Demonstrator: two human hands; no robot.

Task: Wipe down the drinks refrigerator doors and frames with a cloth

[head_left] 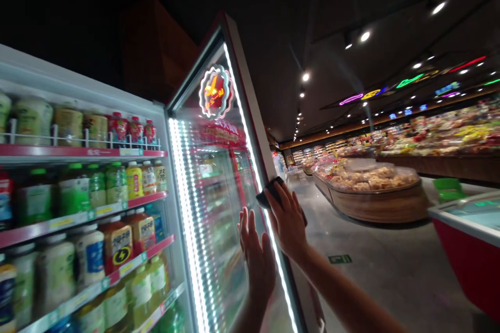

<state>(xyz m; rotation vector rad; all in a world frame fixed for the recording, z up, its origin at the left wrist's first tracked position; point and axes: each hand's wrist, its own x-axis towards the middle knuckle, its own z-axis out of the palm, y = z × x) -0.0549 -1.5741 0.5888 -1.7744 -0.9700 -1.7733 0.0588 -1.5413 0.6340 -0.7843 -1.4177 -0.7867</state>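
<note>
The glass door [230,177] of a drinks fridge stands swung open in front of me, with a bright light strip along its edges. My right hand [288,216] presses a dark cloth [269,195] over the door's outer edge, fingers bent around it. Lower and to the left, my left hand [255,257] is raised with its fingers stretched out, close to the inner face of the glass. Whether its palm touches the pane I cannot tell. A round glowing sign [215,92] sits high on the door.
Fridge shelves [94,213] on the left hold several rows of bottles. Beyond the door, a curved wooden display stand [375,200] carries packaged food. A red chest freezer [469,255] with a white rim stands at right, near a green stool [448,189]. Grey floor [367,270] lies between them.
</note>
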